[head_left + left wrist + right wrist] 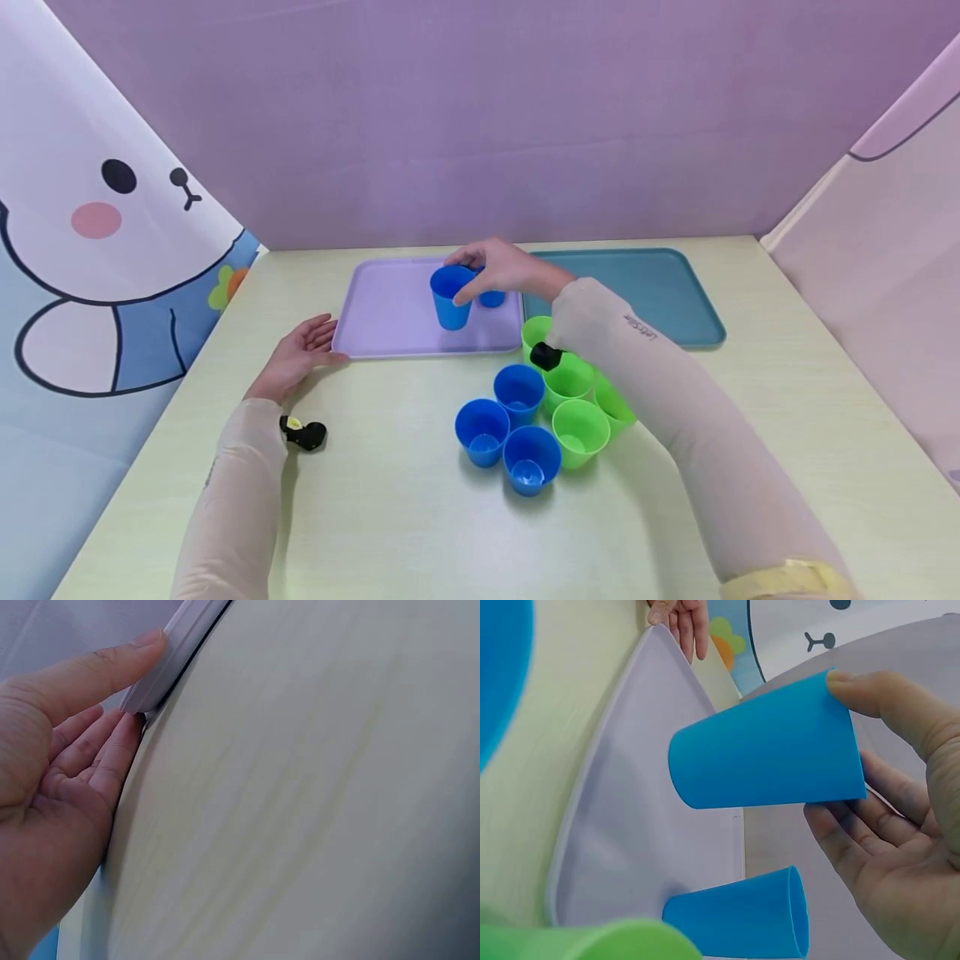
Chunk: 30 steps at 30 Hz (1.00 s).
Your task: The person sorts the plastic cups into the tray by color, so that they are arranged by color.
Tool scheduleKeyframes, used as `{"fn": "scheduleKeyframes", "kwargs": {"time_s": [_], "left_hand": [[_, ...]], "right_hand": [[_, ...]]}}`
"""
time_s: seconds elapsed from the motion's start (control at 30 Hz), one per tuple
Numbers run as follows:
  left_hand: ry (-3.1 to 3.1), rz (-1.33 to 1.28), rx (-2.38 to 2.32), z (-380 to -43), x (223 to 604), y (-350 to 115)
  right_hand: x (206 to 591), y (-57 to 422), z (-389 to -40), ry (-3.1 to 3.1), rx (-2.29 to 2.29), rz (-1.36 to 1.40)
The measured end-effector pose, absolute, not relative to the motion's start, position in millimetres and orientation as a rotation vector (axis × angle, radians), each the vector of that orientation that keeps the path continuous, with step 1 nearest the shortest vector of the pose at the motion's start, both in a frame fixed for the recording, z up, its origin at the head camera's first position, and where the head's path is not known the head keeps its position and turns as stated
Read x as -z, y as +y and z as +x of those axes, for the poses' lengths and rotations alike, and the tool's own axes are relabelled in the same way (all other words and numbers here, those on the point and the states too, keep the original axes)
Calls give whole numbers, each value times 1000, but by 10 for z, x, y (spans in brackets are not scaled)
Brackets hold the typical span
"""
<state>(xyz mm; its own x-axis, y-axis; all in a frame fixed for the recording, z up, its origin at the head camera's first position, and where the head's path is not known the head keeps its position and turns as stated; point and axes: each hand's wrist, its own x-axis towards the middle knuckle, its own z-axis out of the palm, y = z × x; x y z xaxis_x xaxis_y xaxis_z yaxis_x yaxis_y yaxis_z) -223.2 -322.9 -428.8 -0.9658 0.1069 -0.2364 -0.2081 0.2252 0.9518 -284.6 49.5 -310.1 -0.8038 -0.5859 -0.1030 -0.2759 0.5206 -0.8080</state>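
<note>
My right hand [498, 271] grips a blue cup [769, 746] by its rim, thumb on one side and fingers on the other. The cup is upright over the lilac tray [390, 308]. A second blue cup [739, 915] stands on that tray, partly hidden behind my right hand in the head view. At the tray's near left corner, my left hand [300, 354] has its thumb [142, 649] against the rim and its other fingers, fairly straight, alongside the corner.
Three blue cups [482, 432] stand grouped on the table in front of the trays. Several green cups [581, 433] stand beside them, partly hidden under my right forearm. A teal tray [637, 292] lies right of the lilac one. A purple backdrop [480, 125] rises behind.
</note>
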Motion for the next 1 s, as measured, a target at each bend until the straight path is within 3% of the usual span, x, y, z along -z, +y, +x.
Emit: {"fn": "scheduleKeyframes", "kwargs": {"time_s": [0.57,1.0], "left_hand": [[2255,-86,-1809,-2263,4285,-3217],[2256,-94,-1815,-2253,4327,-3213]], "right_hand": [[3222,201,-2971,2465,1406,-446],[3416,-32,-3025,2571,1361,-393]]}}
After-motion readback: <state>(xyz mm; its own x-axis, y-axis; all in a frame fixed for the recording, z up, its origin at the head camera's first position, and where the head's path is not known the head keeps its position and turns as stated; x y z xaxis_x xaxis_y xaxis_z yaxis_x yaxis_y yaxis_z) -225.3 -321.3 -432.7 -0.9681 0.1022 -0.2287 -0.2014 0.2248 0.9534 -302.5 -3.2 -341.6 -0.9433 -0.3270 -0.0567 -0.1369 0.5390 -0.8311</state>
